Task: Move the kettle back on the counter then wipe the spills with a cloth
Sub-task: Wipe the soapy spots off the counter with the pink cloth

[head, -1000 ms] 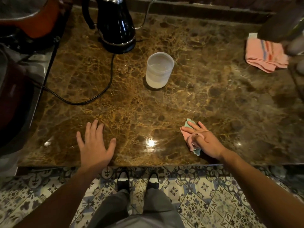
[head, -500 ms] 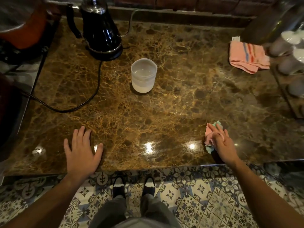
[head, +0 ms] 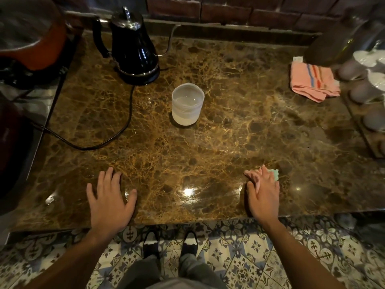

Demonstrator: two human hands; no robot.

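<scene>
- Looking down on a big marble counter, brown w/ gold veining, glossy, light glare near the front edge.
- Brick wall runs behind it; patterned floor tiles below, w/ my black shoes between the arms.
- Orange pot, blurred, sits far left on the stove side.
- Black kettle, shiny, pear-shaped, chrome lid, stands upright on its base at the back left of the counter. Its black cord loops fwd across the marble and off to the left.
- Pink striped towel lies folded at the back right, beside a blurred rack of glassware.
- Frosted cup, cylindrical, translucent, stands mid-counter in front of the kettle, apart from it; looks like liquid inside.
- Left hand lies flat on the marble near the front edge, fingers spread wide, holding nothing.
- Right hand presses on a small crumpled cloth, pink w/ a green corner, at the front right; fingers straight and close together over it, thumb out on the left.
- Nothing stands between cloth and cup.
</scene>
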